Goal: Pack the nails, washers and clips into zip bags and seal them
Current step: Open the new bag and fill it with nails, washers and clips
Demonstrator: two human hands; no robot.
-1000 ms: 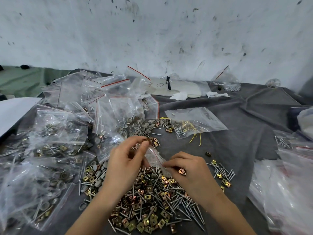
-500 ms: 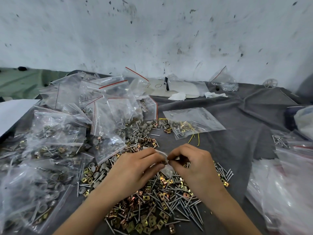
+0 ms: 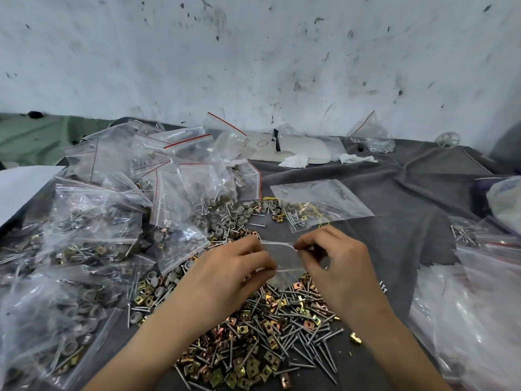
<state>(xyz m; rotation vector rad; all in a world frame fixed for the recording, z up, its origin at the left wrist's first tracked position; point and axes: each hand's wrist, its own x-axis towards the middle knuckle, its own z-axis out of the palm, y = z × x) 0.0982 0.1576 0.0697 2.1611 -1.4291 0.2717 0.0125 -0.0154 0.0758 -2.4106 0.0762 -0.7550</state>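
A small clear zip bag [image 3: 284, 262] hangs between my two hands above a loose heap of nails and brass-coloured square clips [image 3: 262, 334] on the grey cloth. My left hand [image 3: 228, 275] pinches the bag's left side and my right hand [image 3: 338, 263] pinches its right side, stretching the top edge between them. Grey round washers [image 3: 239, 214] lie scattered just beyond the hands. What the held bag contains is hard to see.
Many filled zip bags [image 3: 93, 238] with red seal strips are piled on the left. A flat bag with nails and yellow wire [image 3: 318, 204] lies ahead. More plastic bags [image 3: 479, 306] crowd the right edge. A stained white wall [image 3: 253, 52] stands behind.
My hands came together and lifted away from the heap. They now hold the small bag stretched between them, farther apart than half a second ago.
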